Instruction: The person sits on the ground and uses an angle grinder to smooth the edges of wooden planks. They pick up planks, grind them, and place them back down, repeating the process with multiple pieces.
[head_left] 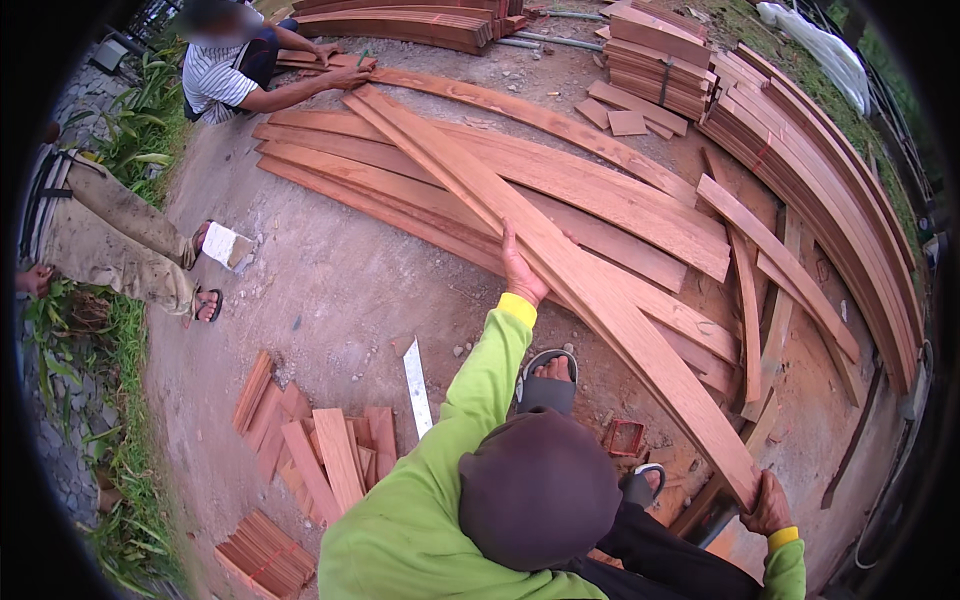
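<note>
Both my hands hold a long reddish-brown wooden plank (pixel 610 300) that slants from the far middle down to the near right. A lengthwise line runs along it; whether it is a groove or a second board, I cannot tell. My left hand (pixel 523 268) grips its edges near the middle, thumb upright on the near side, a fingertip showing on the far side. At the near end, my right hand (pixel 768 505) is closed round the plank. Beneath it lie several similar boards (pixel 380 190), fanned out on the ground. My sleeves are green with yellow cuffs.
A crouching co-worker (pixel 225 70) handles boards at the far left; another person (pixel 110 225) stands at left. Stacked planks (pixel 800 190) line the right. Short wood pieces (pixel 325 450), a pale flat strip (pixel 416 388), a white block (pixel 227 246) and a red frame (pixel 624 438) lie around.
</note>
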